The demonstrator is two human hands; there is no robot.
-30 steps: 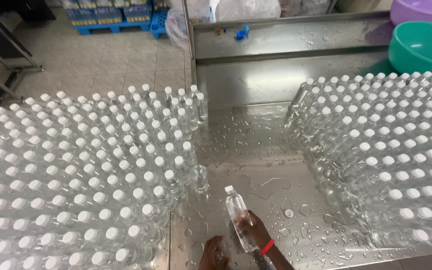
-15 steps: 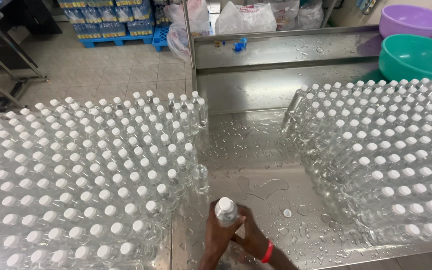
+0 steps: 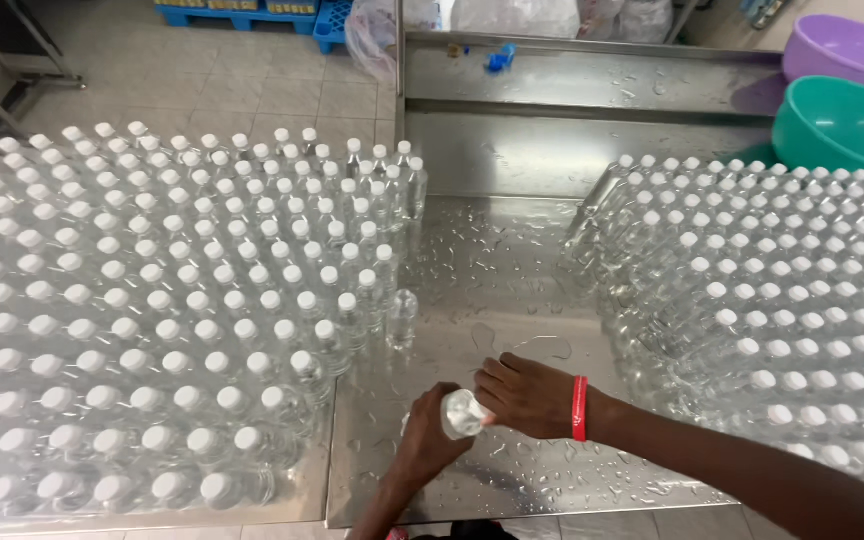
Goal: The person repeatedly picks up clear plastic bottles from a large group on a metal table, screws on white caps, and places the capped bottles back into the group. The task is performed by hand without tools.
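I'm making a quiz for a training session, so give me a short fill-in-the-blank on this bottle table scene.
1. Both hands hold one clear bottle with a ____ cap.
2. The right hand wears a ____ wristband.
3. The steel table is dotted with water ____.
4. Beside the purple basin sits a ____ one.

Missing words: white; red; droplets; green

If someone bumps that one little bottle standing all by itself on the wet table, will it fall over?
Probably. The lone bottle is tall and narrow with no neighbours touching it, so it would likely tip. It looks like thin clear plastic, so likely light. The metal table is dotted with water drops, so it might also slide.
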